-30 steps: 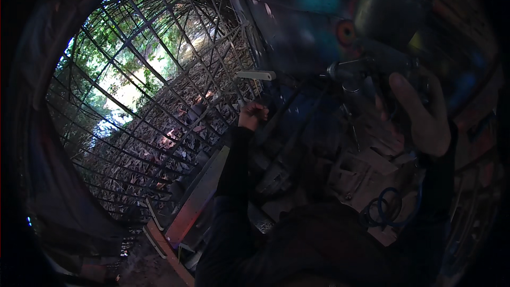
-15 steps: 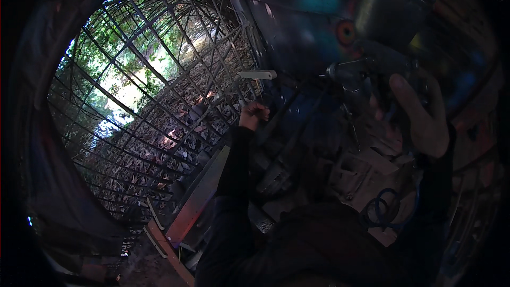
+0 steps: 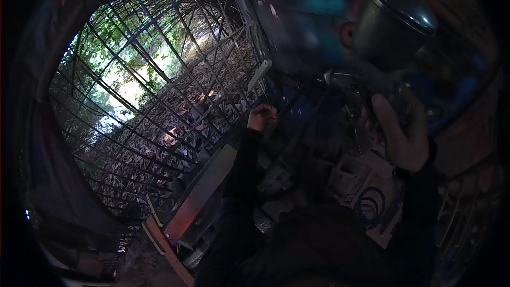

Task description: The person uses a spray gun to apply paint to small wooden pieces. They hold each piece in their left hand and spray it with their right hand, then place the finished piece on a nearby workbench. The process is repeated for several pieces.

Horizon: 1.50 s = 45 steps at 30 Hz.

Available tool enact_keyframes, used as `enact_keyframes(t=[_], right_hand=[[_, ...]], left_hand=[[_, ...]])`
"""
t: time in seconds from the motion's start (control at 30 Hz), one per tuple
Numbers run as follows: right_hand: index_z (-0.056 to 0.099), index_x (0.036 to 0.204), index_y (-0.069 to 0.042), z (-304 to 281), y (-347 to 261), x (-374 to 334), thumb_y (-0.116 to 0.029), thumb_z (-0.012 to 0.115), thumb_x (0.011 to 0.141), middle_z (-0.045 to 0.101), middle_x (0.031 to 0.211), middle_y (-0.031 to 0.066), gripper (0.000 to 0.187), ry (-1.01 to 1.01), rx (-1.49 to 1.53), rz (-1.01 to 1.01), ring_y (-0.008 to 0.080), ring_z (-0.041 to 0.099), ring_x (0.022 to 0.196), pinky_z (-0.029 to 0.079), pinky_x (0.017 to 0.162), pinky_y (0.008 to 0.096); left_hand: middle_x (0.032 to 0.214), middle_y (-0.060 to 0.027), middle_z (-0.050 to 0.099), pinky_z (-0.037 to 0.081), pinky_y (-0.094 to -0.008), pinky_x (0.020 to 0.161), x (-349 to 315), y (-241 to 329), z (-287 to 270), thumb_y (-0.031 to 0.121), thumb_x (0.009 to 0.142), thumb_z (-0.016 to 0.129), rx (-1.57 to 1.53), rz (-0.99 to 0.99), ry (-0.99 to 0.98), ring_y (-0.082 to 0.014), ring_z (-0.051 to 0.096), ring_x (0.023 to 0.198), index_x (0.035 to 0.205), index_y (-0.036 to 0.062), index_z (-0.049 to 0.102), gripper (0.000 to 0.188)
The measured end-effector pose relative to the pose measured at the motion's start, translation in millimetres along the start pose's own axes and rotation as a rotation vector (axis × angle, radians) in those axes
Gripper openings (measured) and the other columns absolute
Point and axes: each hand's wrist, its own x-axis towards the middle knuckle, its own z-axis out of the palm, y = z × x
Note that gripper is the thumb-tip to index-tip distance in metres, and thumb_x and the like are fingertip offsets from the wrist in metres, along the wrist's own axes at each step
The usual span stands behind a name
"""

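Observation:
My right hand (image 3: 402, 137) is wrapped around a spray gun (image 3: 344, 79) with a large metal cup (image 3: 392, 26) on top. Its nozzle points left, toward a pale flat strip (image 3: 259, 75) with a hole near one end. Below that strip, my left hand (image 3: 262, 117) is closed in a pinch. A thin cord or wire seems to run from the strip to these fingers, though darkness blurs it. The strip stands tilted, apart from the gun.
A lattice of thin bars (image 3: 154, 74) borders the left, with leaf litter beyond. Behind the gun is a dark, paint-stained surface (image 3: 319, 32). A red-stained board (image 3: 199, 196) lies lower left. A coiled blue hose (image 3: 371, 207) hangs or lies below my right hand.
The pale strip has swung from nearly level to a steep tilt. My right hand and the spray gun have shifted slightly left and down; my left hand moved slightly right.

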Motion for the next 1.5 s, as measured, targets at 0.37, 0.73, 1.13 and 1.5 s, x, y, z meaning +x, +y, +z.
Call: enact_keyframes(t=[0.37, 0.73, 1.13, 1.5], right_hand=[[0.053, 0.117, -0.001, 14.9, 17.0, -4.3, -0.017, 0.055, 0.089, 0.060, 0.071, 0.0035, 0.032, -0.033, -0.055, -0.087, 0.0074, 0.055, 0.064, 0.043, 0.054, 0.0241], [0.053, 0.115, -0.001, 32.3, 51.7, -5.9, -0.015, 0.058, 0.084, 0.064, 0.086, 0.0171, 0.034, -0.040, -0.131, -0.240, 0.0298, 0.064, 0.078, 0.049, 0.070, 0.0355], [0.051, 0.120, 0.000, 50.2, 82.3, -14.5, -0.014, 0.059, 0.082, 0.059, 0.109, 0.0214, 0.041, -0.060, -0.289, -0.424, 0.0380, 0.058, 0.100, 0.047, 0.083, 0.0403], [0.049, 0.122, -0.001, 53.1, 93.1, -24.8, -0.012, 0.061, 0.081, 0.059, 0.109, 0.0210, 0.044, -0.151, -0.199, -0.292, 0.0374, 0.060, 0.098, 0.048, 0.080, 0.0396]], left_hand=[[0.080, -0.0030, 0.061, 0.048, -0.0260, 0.061, -9.5, 7.1, 17.6, 0.006, 0.077, 0.069, -0.131, -0.052, 0.048, -0.0134, 0.059, 0.071, 0.081, 0.0068, 0.057, 0.013], [0.070, -0.0004, 0.054, 0.042, -0.0217, 0.054, -14.7, 19.7, 32.4, 0.009, 0.082, 0.065, -0.397, -0.043, -0.065, -0.0099, 0.053, 0.061, 0.077, 0.0058, 0.056, 0.011], [0.072, -0.0001, 0.056, 0.045, -0.0196, 0.057, -25.5, 33.7, 49.9, 0.008, 0.084, 0.061, -0.548, -0.074, 0.056, -0.0088, 0.054, 0.065, 0.078, 0.0062, 0.055, 0.009], [0.082, -0.0055, 0.061, 0.054, -0.0224, 0.065, -17.6, 25.4, 34.7, 0.000, 0.082, 0.058, -0.703, -0.060, -0.120, -0.0152, 0.061, 0.076, 0.091, -0.0003, 0.056, 0.009]])
